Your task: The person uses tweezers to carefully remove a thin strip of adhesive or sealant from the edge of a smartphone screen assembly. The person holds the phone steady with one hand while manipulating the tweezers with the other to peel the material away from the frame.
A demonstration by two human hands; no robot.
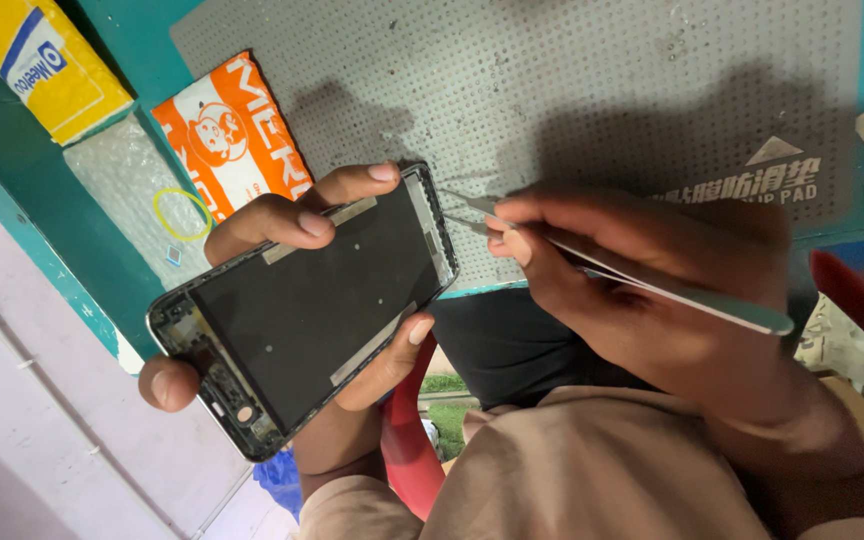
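The left hand [282, 300] holds an opened phone frame [302, 310] off the tabletop, its grip closed around the edges: the thumb presses one long edge from below, the fingers [297, 222] curl over the opposite long edge, and another fingertip shows at the frame's lower left corner. The frame lies tilted, its dark inner plate facing up, with small parts and a round opening at the end farthest from the right hand.

The right hand [642, 290] is closed on a pair of metal tweezers [632, 275], pinched between thumb and fingers. The tweezers' tips reach just beyond this grip to the frame's upper right end, at or very near its edge; whether they touch it cannot be told. Their long handle runs back over the hand toward the right.

Beyond both grips lies a grey perforated work mat [572, 80] on the teal tabletop [122, 35]. To the far side of the left grip rests an orange printed packet [237, 130], and beside it a clear bubble-wrap piece [127, 175] with a yellow rubber band [182, 214] lying on it. Farther still sits a yellow box [42, 60]. Under the hands, nearer the person, are a tan sleeve [592, 470] and a dark cloth on the lap.
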